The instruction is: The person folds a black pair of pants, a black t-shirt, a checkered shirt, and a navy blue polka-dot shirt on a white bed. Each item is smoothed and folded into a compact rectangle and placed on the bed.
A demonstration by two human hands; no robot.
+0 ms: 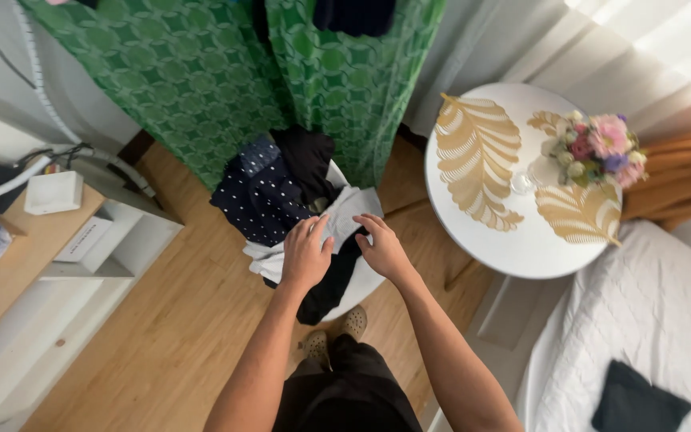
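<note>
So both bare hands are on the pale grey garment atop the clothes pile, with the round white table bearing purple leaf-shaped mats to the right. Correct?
Not quite: the head view shows the leaf-shaped mats are gold, not purple. Both the left hand and right hand do touch the pale grey garment, and the round white table stands right.

hands (307,254) – 2 | round table (521,248) – 1 | gold leaf mats (477,160) – 3 | flower bunch (597,148) – 1

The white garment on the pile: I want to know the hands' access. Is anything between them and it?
Nothing visible. The left hand and right hand already rest on the white garment, which lies atop the dark clothes.
</note>
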